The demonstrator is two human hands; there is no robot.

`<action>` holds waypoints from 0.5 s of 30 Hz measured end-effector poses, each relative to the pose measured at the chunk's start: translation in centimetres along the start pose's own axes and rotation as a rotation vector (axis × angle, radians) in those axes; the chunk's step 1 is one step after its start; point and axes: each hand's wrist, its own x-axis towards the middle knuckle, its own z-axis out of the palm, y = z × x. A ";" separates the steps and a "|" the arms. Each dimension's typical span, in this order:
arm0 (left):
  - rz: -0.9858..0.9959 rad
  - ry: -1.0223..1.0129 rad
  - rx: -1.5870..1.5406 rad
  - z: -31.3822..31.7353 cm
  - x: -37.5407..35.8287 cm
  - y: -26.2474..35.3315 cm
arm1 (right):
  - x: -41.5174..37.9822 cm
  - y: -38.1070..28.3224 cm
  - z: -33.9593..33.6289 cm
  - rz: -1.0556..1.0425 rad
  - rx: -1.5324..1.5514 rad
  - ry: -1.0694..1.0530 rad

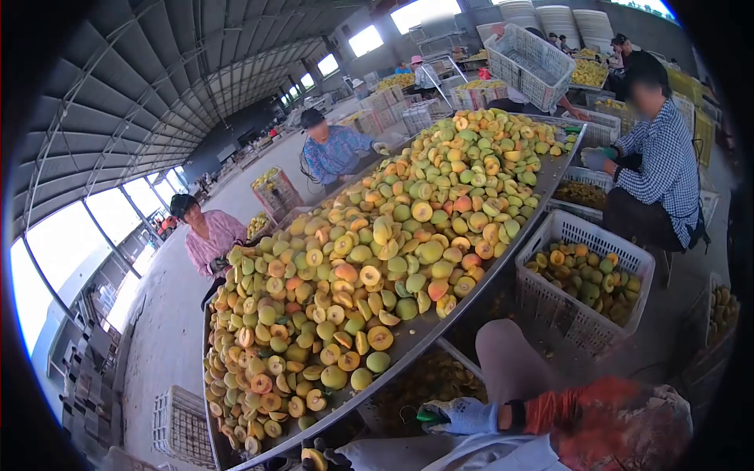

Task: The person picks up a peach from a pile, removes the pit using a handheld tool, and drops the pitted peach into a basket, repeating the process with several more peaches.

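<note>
At the bottom edge, partly cut off, my left hand (339,458) in a dark glove is closed on a yellow fruit piece (315,459). My right hand (465,415), in a light blue-grey glove below a red sleeve, is wrapped round a small green-handled tool (431,415). Both hands are in front of the near edge of a metal table (428,334). Heaped on that table is a large pile of yellow, green and reddish fruit (377,243), many pieces cut in half. Under the table edge, near my right hand, lie more fruit pieces (440,378) in shadow.
A white crate of fruit (585,314) stands right of the table. A person in a checked shirt (664,157) sits beyond it. Two people (212,235) (338,153) work along the far side. Another crate (181,424) is at lower left; a raised crate (530,63) is at the back.
</note>
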 end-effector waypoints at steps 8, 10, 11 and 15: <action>0.011 0.175 0.339 4.8 -0.2 -3.6 | -1.3 -0.8 -1.7 -0.131 0.084 0.079; 0.194 0.175 1.074 6.3 -0.6 -4.6 | -1.2 -1.4 -2.0 -0.148 0.027 0.096; 0.195 0.179 1.069 5.8 -0.6 -4.4 | -1.1 -1.5 -2.0 -0.147 0.023 0.090; 0.063 0.155 0.722 2.1 0.1 -3.2 | -0.2 -1.7 -1.5 -0.174 0.037 0.111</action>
